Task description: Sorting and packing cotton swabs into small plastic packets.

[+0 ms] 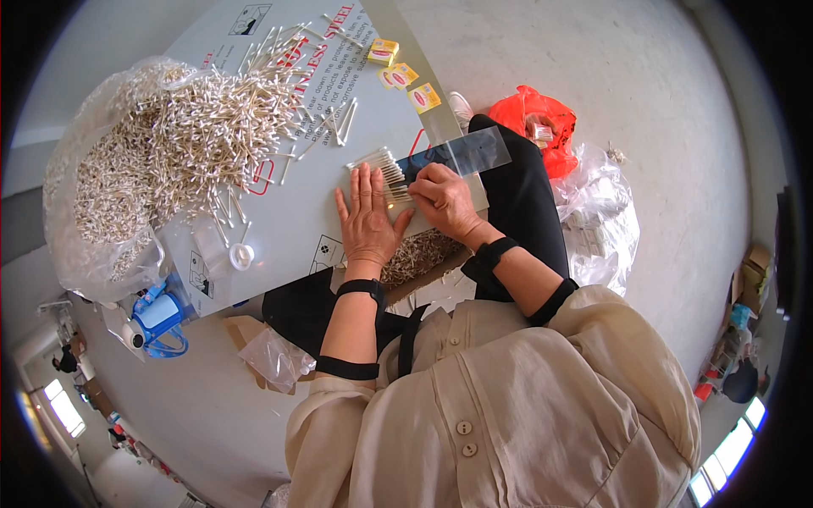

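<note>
My left hand (370, 216) lies flat with its fingers stretched out, the fingertips at a small row of cotton swabs (385, 162) lined up side by side. Just to its right, my right hand (446, 200) is closed in a pinch at the right end of that row. What sits between its fingers is hidden. Beyond the right hand lies a dark strip (412, 162), with a clear plastic sleeve (484, 151) reaching past the table's right edge. A big heap of loose swabs (216, 127) spills from a clear plastic bag (63, 161) on the left.
Small yellow boxes (423, 97) lie at the table's far right. A round white lid (241, 256) is near the left edge, with a blue jug (158, 317) below. An open carton (419, 256) of swabs stands under my wrists. A red bag (529, 118) sits on the floor.
</note>
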Demonstrator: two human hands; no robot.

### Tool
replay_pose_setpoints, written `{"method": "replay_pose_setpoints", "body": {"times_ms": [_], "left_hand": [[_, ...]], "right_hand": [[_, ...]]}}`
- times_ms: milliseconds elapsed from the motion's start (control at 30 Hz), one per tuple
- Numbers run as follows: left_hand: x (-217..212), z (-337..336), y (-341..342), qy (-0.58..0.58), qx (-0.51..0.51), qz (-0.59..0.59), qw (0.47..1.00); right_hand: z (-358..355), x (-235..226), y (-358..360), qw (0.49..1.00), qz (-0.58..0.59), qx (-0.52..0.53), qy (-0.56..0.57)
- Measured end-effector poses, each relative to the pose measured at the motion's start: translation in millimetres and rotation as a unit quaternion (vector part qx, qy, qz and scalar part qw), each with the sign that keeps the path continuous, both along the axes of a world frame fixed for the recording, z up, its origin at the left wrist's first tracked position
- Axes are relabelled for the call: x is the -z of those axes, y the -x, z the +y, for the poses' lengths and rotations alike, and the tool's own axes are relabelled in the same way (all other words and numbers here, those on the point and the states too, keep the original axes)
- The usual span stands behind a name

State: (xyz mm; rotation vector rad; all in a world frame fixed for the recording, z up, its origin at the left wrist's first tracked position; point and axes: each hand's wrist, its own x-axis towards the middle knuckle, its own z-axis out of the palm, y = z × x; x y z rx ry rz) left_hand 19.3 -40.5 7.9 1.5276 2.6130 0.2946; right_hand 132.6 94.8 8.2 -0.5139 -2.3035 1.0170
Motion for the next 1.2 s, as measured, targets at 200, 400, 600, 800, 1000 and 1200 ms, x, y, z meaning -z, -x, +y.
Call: {"method": "replay_pose_setpoints", "body": {"times_ms": [200,400,600,800,1000,1200], "left_hand": [[0.7,0.4,-0.1,0.0,-0.002,-0.001,1.0],[0.9,0.0,0.5,0.003,0.0,0.004,1.0],[1.6,-0.1,0.6,-0.002,0.002,0.003,1.0],[1.7,-0.3,0.4,-0.004,0.003,0.002,1.0],[1.2,-0.3,0.5,-0.007,0.004,0.003,1.0],[0.7,0.2,0.2,-0.003,0.002,-0.001,1.0]], "right_hand": [[-1.9,-4.0,3.3,1.0,-0.001,0.008,-0.006],[-2.2,-3.9,4.8,1.0,-0.018,0.016,-0.014],[-1.0,-3.2,8.1,0.999,-0.033,0.014,-0.012],[-2.2,-7.7,14.8,0.997,-0.05,0.049,0.017],[-2.5,-5.2,16.1,0.996,-0.071,0.054,0.001],[-2.1,-2.5,16.1,0.997,-0.068,0.046,-0.008]]}}
